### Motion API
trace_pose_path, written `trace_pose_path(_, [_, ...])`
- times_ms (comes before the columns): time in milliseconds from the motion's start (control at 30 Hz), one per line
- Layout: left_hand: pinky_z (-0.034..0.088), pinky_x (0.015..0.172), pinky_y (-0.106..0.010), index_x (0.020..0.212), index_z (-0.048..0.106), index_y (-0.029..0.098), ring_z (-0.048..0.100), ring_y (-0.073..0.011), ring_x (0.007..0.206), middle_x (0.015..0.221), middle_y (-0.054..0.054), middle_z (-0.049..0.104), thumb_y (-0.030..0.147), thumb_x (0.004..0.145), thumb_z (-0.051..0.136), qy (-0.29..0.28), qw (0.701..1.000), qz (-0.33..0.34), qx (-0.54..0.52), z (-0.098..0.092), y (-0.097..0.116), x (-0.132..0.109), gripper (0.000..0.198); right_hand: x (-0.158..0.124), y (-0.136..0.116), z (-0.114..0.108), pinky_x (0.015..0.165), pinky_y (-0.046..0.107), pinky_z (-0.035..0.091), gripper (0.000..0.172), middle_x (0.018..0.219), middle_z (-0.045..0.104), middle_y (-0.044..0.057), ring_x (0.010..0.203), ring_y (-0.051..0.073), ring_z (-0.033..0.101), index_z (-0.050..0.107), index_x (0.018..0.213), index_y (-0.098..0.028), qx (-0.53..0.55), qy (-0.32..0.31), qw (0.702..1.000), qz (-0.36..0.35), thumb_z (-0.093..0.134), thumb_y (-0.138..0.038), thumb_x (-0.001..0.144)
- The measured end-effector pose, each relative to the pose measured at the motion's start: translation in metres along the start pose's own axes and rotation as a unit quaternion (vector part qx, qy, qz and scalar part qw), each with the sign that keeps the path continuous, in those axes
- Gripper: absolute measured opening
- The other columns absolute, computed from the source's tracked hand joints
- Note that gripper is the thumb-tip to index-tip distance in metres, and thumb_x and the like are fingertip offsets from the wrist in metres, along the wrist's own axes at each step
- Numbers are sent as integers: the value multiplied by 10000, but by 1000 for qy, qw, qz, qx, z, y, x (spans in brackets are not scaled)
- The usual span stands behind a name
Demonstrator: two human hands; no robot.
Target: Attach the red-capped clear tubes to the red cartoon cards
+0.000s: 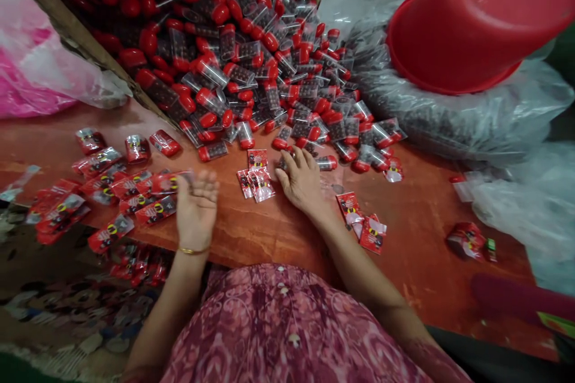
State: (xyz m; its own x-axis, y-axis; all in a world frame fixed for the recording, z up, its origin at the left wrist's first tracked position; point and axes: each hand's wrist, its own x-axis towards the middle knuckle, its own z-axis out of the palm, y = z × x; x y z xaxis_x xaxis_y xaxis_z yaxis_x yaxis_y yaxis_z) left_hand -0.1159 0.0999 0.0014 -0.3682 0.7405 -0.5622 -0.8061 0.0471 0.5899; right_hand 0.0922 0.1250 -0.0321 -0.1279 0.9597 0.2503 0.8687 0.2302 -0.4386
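My left hand (196,206) is open, palm turned up and fingers stretched out, slightly blurred. Beside its thumb a shiny red wrapped packet (164,184) lies on the pile of similar red packets (128,185). Over the near edge of a heap of clear tubes with red caps (269,96), my right hand (300,179) curls its fingers and thumb round a tube with dark contents (283,163), mostly hidden under the hand. Between the hands lie a few flat red printed sachets (260,182). More red sachets (372,233) rest right of my right forearm.
A large cardboard box (76,30) spills the tubes onto the orange-red tabletop (417,215). At the right, a red bucket (453,30) stands upside down on a filled clear plastic bag (462,114). Pink plastic bagging (36,66) lies at the left. A red packet (467,240) sits far right.
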Motion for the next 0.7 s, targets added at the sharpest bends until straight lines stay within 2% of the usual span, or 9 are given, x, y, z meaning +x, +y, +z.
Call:
trace_pose_path(100, [495,749,-184,733,622,172,659,-66,685,675,8,699,475,906,353,46,997,41,-36,-5,18,13,440,-3,13,4,1042,519,277,381,1385,444,138,1302,326,321,536,1209,-157,-63,-36,996,-46,418,-345,900])
trace_pose_path(167, [503,747,-205,782,645,155,665,-92,713,726,-26,709,504,852,450,8,998,26,52,-6,10,10,406,-15,16,4,1046,519,266,343,1382,459,114,1305,317,324,551,1181,-166,-71,-47,995,-61,417,-301,896])
trace_pose_path(233, [513,761,-265,854,670,157,672,-143,749,780,-51,718,489,742,614,-57,973,41,218,-5,-8,2,354,-31,17,-1,1040,525,263,299,1365,485,101,1302,313,334,576,1122,-171,-72,-47,994,-60,422,-279,889])
trace_pose_path(300, [485,869,-355,923,694,180,660,-213,906,916,-76,721,442,658,708,-139,887,131,420,-2,-28,-3,373,-45,17,-7,1030,531,265,262,1347,505,106,1294,314,350,601,1048,-171,-72,-45,995,-58,436,-293,886])
trace_pose_path(367, [368,1011,-464,960,709,224,541,-292,1153,1143,-87,664,408,640,734,-207,741,243,590,2,-42,-3,369,-56,18,-12,1020,526,274,252,1335,516,120,1283,311,366,615,999,-170,-70,-40,995,-57,453,-325,884])
trace_pose_path(433, [243,1071,-542,971,714,274,389,-332,1294,1294,-65,570,408,681,704,-241,599,316,696,5,-49,4,319,-63,20,-14,1009,519,288,260,1327,520,131,1274,307,378,620,985,-170,-64,-31,996,-50,462,-350,882])
trace_pose_path(500, [203,1074,-577,966,716,304,349,-339,1319,1325,-49,543,408,755,632,-243,511,343,749,6,-52,12,250,-65,21,-15,998,515,301,264,1326,517,137,1269,305,384,622,982,-171,-55,-23,997,-41,469,-360,879])
trace_pose_path(600, [224,1066,-575,955,722,299,383,-331,1300,1294,-58,569,380,826,543,-227,476,359,770,2,-55,18,235,-64,19,-15,991,516,308,248,1305,530,144,1260,308,395,628,957,-169,-33,0,999,-29,486,-352,869])
trace_pose_path(700, [254,1050,-580,964,722,274,409,-333,1283,1279,-86,577,374,841,518,-214,496,375,753,-2,-58,13,258,-59,9,-16,969,487,342,219,1182,610,138,1174,287,479,627,936,-171,24,50,998,-9,493,-328,862])
